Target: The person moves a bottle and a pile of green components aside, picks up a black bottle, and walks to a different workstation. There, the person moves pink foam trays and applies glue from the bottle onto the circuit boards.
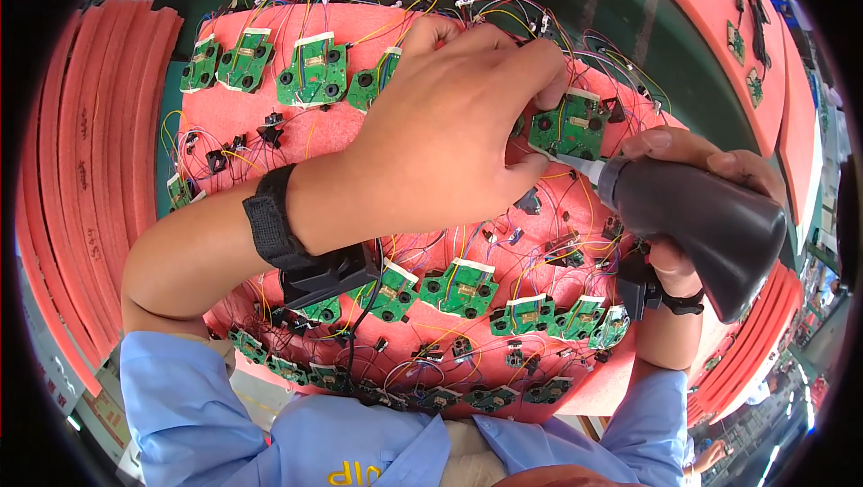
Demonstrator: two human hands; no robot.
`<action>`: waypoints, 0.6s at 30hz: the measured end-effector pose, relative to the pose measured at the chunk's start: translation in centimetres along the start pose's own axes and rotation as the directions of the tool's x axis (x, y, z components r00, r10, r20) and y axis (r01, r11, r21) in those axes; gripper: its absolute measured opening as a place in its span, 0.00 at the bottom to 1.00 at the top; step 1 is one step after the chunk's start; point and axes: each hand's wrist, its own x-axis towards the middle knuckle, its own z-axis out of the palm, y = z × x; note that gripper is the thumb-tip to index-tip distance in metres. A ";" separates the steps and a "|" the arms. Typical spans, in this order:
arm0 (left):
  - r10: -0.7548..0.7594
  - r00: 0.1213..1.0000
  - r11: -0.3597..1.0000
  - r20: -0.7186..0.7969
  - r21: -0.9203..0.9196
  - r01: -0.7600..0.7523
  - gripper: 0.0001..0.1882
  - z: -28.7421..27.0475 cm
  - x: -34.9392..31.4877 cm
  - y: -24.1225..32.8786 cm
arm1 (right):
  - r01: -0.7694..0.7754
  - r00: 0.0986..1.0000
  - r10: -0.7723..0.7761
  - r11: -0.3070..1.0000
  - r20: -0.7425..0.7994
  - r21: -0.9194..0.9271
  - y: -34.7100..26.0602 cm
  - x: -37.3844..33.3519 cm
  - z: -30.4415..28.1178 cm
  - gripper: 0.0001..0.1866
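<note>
My right hand (710, 159) is wrapped round a dark squeeze bottle (697, 222), tilted so that its pale nozzle points left. The nozzle tip is at the lower edge of a green circuit board (568, 128) with black round parts and a white strip. My left hand (458, 119) reaches across from the left, fingers bent. Its index finger and thumb are at the board's left corners, gripping it at that side; the other fingertips are partly hidden behind the hand. Both wrists wear black straps with dark boxes.
Similar green boards (312, 71) with thin coloured wires lie in rows on a pink foam sheet (346, 137). Small black parts (271, 130) are scattered between the rows. Pink foam stacks stand at the left (99, 146) and at the right (751, 352). More foam lies at the upper right.
</note>
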 end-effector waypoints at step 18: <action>0.000 1.000 1.000 0.004 -0.010 0.000 0.23 0.1 0.2 0.0 | -0.014 0.997 0.012 1.000 -0.081 -0.024 0.7 0.0 -0.2 0.41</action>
